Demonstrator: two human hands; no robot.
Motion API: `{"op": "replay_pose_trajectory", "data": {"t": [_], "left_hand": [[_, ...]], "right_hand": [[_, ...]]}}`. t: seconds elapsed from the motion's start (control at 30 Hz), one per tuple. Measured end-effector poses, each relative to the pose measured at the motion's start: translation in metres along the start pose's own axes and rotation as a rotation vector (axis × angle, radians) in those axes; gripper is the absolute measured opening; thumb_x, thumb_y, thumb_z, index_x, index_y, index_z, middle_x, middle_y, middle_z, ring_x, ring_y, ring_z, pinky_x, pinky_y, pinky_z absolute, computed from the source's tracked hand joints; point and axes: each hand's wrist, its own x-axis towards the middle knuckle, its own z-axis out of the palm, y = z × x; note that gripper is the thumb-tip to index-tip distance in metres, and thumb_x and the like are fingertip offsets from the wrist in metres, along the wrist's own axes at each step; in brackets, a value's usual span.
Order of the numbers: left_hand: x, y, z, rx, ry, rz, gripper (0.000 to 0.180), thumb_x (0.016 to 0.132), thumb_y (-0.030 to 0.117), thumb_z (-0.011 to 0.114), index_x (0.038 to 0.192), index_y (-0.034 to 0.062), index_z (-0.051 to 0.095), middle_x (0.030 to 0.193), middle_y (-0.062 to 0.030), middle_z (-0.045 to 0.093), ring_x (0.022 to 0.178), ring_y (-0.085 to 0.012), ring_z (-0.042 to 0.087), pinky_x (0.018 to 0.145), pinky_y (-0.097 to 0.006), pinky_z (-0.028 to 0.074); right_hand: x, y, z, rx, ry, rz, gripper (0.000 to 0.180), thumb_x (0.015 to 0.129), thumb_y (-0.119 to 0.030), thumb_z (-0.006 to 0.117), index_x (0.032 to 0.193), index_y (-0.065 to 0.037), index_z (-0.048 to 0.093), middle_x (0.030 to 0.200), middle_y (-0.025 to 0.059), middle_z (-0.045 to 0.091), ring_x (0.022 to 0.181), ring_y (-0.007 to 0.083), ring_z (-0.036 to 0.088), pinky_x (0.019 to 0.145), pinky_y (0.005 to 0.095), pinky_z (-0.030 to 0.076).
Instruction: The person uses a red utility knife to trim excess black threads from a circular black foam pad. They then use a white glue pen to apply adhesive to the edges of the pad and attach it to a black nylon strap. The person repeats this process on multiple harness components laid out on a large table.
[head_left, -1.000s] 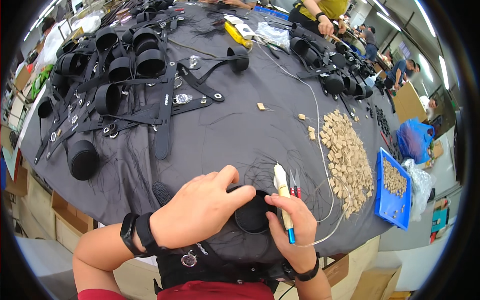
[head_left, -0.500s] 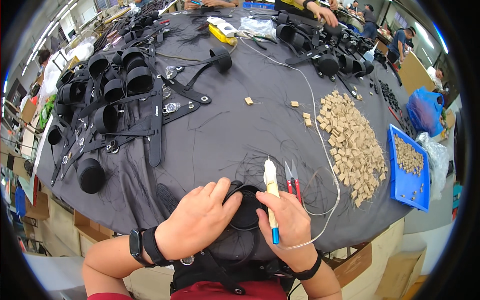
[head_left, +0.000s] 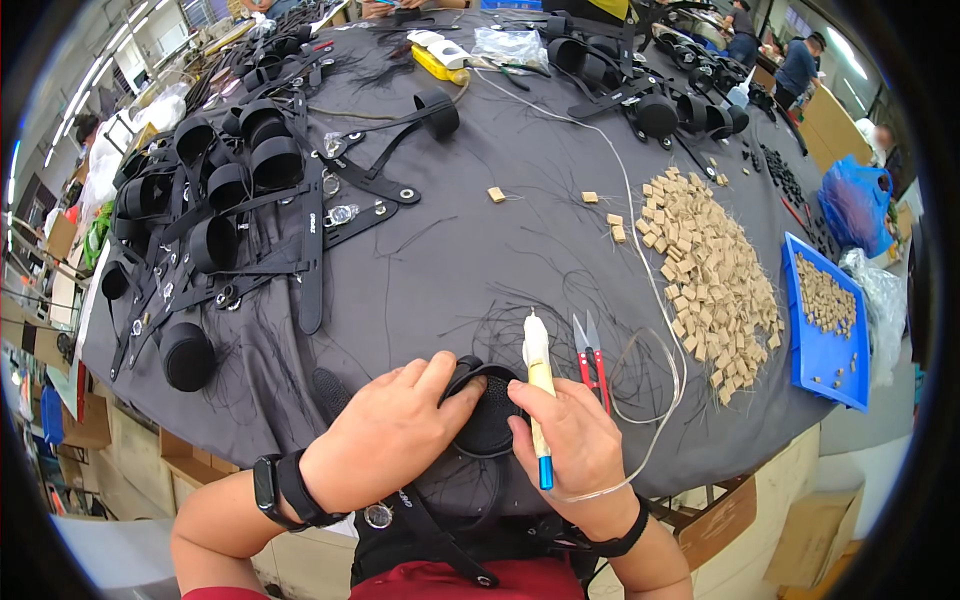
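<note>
at the near edge of the desk, draped in dark grey cloth, the left hand lies curled over a round black padded cup, fingers bent around its left rim and pressing it down. the right hand grips the cup's right side with its thumb while the closed fingers hold a cream, pen-like tool with a blue end, tip pointing away from the person; a thin clear line runs from it across the desk. red-handled snips lie just beside the tool, untouched. loose black threads are scattered around the cup. as a judgement, the work on this one piece looks to be in the middle: the cup is pinned and the tool is in the grip but not on the cup's face. to the left, a heap of black straps and cups lies spread out, though i cannot tell which are finished. to the right sit a pile of small tan tags and a blue tray with more.
</note>
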Motion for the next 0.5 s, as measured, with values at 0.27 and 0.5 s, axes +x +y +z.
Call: {"op": "replay_pose_trajectory", "data": {"t": [0.27, 0.5], "left_hand": [[-0.007, -0.008, -0.002, -0.094, 0.027, 0.033, 0.024, 0.079, 0.004, 0.062, 0.103, 0.0039, 0.058, 0.121, -0.0206, 0.054, 0.101, -0.0323, 0.064, 0.078, -0.037, 0.057], [-0.015, -0.014, 0.004, -0.061, 0.080, 0.055, 0.039, 0.079, 0.003, 0.061, 0.118, 0.0046, 0.065, 0.118, -0.0192, 0.057, 0.101, -0.0320, 0.064, 0.081, -0.037, 0.056]], "right_hand": [[0.000, 0.000, 0.000, -0.003, 0.006, 0.009, 0.050, 0.075, 0.007, 0.072, 0.123, 0.000, 0.059, 0.085, 0.0151, 0.065, 0.084, 0.0345, 0.065, 0.074, 0.0391, 0.053], [-0.001, 0.000, -0.001, 0.031, -0.007, -0.005, 0.050, 0.074, 0.006, 0.071, 0.123, 0.001, 0.059, 0.082, 0.0119, 0.064, 0.084, 0.0330, 0.065, 0.074, 0.0384, 0.053]]}}
